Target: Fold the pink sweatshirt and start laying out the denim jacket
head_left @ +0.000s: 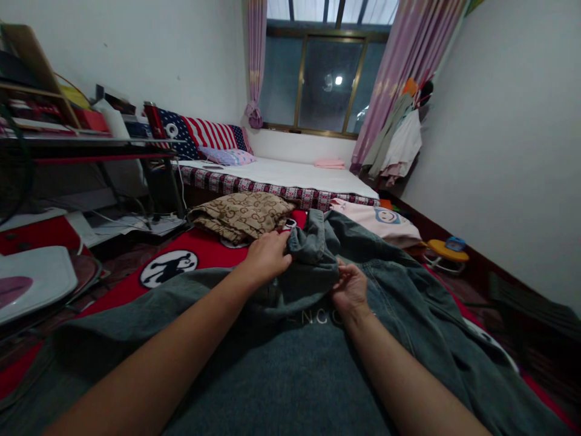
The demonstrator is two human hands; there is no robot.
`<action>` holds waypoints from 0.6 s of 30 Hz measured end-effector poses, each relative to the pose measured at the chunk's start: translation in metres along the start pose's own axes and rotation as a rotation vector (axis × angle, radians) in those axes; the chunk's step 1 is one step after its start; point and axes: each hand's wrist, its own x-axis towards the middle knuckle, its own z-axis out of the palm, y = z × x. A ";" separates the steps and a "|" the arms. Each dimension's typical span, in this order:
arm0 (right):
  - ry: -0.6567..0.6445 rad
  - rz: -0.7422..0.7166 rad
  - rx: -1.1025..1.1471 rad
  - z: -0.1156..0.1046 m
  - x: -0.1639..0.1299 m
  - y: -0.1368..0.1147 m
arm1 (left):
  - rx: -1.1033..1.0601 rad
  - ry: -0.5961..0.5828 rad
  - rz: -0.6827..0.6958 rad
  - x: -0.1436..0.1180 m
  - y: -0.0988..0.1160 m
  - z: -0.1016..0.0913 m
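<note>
A large blue-grey denim jacket (299,369) lies spread over a red patterned cover, with pale lettering across its upper part. Its collar end is bunched up between my two hands. My left hand (269,257) grips the bunched denim from the left, thumb toward me. On the right, the fingers of my right hand (350,287) are curled round a fold of the same cloth, just above the lettering. Both sleeves stretch out to the sides, the right one beyond my forearm.
Behind the jacket lie a folded brown patterned garment (245,215) and a pink garment (376,221) on the red cover (131,281). A bed (290,175) stands under the window. To the left are a cluttered desk (86,148) and a white chair (40,278); at right, a yellow stool (447,249).
</note>
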 end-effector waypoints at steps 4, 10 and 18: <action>0.104 0.047 0.141 0.006 -0.001 -0.004 | -0.162 -0.066 0.085 0.004 -0.004 0.009; -0.018 -0.128 -0.731 0.005 0.002 -0.014 | -0.165 -0.311 0.324 -0.012 0.014 -0.001; 0.174 -0.048 -1.142 -0.009 0.010 -0.049 | 0.165 -0.250 0.243 -0.035 0.035 -0.057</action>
